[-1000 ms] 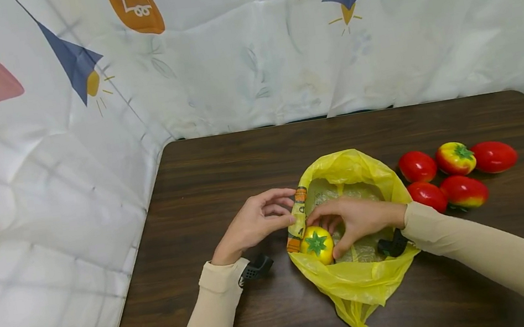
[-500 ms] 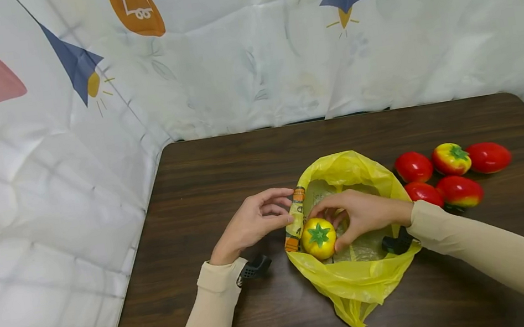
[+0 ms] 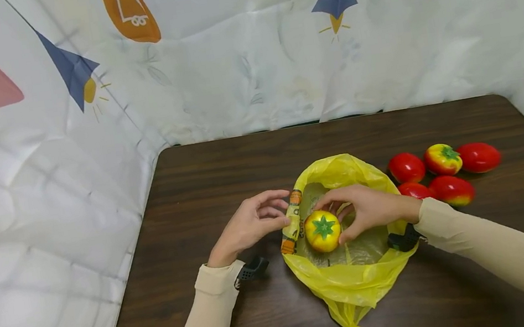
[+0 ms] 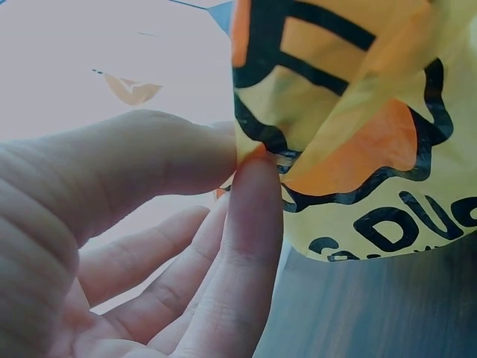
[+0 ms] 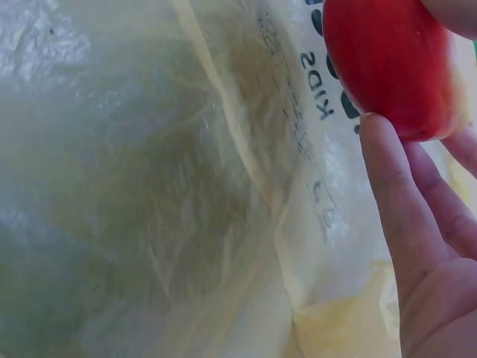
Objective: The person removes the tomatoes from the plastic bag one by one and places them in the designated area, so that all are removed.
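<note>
In the head view a yellow plastic bag [image 3: 359,284] stands with its mouth spread and rim rolled outward. My left hand [image 3: 249,225] pinches its left rim; the left wrist view shows thumb and index finger [image 4: 257,231] on the printed film [image 4: 358,149]. Over the bag's opening, my right hand [image 3: 369,207] holds a tomato [image 3: 323,231] with a yellow top and green star-shaped calyx. Seen from the right wrist, the tomato [image 5: 384,67] has a glossy red underside, with fingertips and thumb around it. Below it lies the bag's creased inside [image 5: 171,186].
Several red tomatoes [image 3: 453,189] sit in a cluster on the dark wooden table [image 3: 222,169], right of the bag. The nearest is partly hidden behind the bag and right forearm. White printed sheets [image 3: 230,78] hang along the back and left sides.
My right hand has lifted the tomato up from low inside the bag, slightly away from the left rim. The left hand keeps its pinch on the rim. The head view has shifted slightly.
</note>
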The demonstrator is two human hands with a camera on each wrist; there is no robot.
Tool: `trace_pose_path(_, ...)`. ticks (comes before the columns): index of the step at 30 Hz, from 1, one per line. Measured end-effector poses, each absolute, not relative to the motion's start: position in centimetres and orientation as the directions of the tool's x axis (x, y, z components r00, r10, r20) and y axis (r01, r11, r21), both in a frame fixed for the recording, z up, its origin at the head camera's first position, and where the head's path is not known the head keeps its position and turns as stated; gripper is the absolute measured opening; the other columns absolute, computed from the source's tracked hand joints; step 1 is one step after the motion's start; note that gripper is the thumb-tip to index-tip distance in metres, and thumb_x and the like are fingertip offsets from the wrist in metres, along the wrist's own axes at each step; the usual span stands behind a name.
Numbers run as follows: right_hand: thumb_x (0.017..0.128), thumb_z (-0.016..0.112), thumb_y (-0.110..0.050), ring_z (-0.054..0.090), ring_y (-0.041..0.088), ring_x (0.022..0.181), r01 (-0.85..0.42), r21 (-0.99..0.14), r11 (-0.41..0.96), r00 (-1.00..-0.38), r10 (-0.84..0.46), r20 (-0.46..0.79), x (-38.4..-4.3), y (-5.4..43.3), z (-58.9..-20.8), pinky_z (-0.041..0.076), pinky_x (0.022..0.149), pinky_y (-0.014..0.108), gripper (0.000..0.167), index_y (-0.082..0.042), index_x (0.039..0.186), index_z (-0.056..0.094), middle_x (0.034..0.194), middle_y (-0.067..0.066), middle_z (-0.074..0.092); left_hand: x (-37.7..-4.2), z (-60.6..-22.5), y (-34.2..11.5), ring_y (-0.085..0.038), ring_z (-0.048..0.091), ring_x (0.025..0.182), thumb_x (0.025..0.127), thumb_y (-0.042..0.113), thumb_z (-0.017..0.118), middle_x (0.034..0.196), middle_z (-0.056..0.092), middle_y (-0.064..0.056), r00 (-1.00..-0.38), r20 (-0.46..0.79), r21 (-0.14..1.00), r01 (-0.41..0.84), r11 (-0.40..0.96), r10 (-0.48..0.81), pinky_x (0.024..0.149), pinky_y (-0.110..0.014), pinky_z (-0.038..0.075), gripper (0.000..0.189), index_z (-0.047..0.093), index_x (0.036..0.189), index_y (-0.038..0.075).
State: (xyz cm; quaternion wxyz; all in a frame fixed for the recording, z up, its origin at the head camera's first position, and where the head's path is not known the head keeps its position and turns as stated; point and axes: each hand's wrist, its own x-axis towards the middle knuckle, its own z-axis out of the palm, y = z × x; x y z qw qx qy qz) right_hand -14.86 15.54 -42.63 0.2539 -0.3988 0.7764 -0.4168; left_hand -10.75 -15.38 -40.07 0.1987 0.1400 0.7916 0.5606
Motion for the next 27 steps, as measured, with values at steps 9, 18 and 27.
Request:
trace_pose_path(9, 0.081, 0.090, -0.031, 0.064, 0.017, 0.114, -0.376, -0.852, 0.366, -0.589, -0.804, -0.086, -14.8, 17.0, -41.6, 0.060, 0.097, 0.030, 0.072, -0.015, 0.142, 0.057, 0.138, 0.005, 0.064, -10.7, -40.2, -15.3, -0.019, 0.071, 0.105, 0.092, 0.021, 0.078, 0.128, 0.068, -0.010, -0.878, -0.168, 0.940, -0.006, 0.342, 0.448, 0.091, -0.033, 0.061, 0.054, 0.059, 0.143, 0.019)
trace_pose_path(18, 0.080, 0.091, -0.030, 0.065, 0.009, 0.115, -0.352, -0.858, 0.374, -0.640, -0.765, -0.070, -14.9, 18.9, -41.0, 0.059, 0.097, 0.026, 0.071, -0.022, 0.142, 0.058, 0.137, 0.000, 0.064, -10.8, -40.4, -15.3, -0.019, 0.071, 0.107, 0.092, 0.022, 0.078, 0.128, 0.067, -0.009, -0.879, -0.170, 0.935, 0.000, 0.356, 0.446, 0.092, -0.034, 0.060, 0.055, 0.059, 0.144, 0.020)
trace_pose_path(27, 0.079, 0.091, -0.024, 0.065, 0.011, 0.111, -0.361, -0.852, 0.380, -0.710, -0.704, -0.013, -14.9, 21.6, -40.3, 0.060, 0.093, 0.025, 0.069, -0.020, 0.140, 0.058, 0.135, 0.002, 0.064, -10.8, -40.4, -15.4, -0.018, 0.070, 0.108, 0.092, 0.023, 0.078, 0.129, 0.067, -0.009, -0.878, -0.190, 0.932, -0.021, 0.361, 0.440, 0.091, -0.035, 0.060, 0.055, 0.058, 0.144, 0.022)
